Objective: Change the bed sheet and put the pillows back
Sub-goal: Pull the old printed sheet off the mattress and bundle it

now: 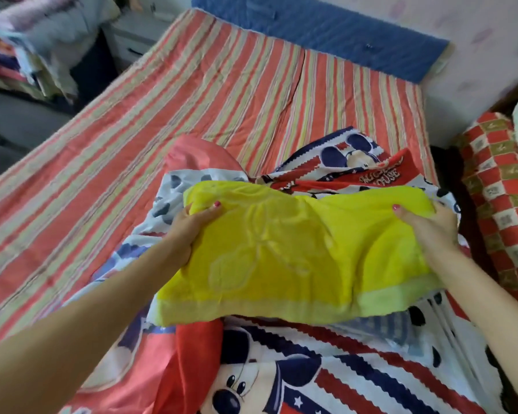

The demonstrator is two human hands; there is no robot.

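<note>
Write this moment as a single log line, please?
step: moving pillow | left hand: grips yellow pillow | right hand: grips its other end | below: cartoon-print sheet bunched on striped mattress cover

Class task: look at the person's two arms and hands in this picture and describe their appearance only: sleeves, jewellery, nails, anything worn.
Both forearms are bare as far as the frame shows: no sleeves, no watch, no bracelet. The left hand and the right hand wear no gloves, and no rings can be seen. The nails that show, one on each hand, are painted pinkish red.
</note>
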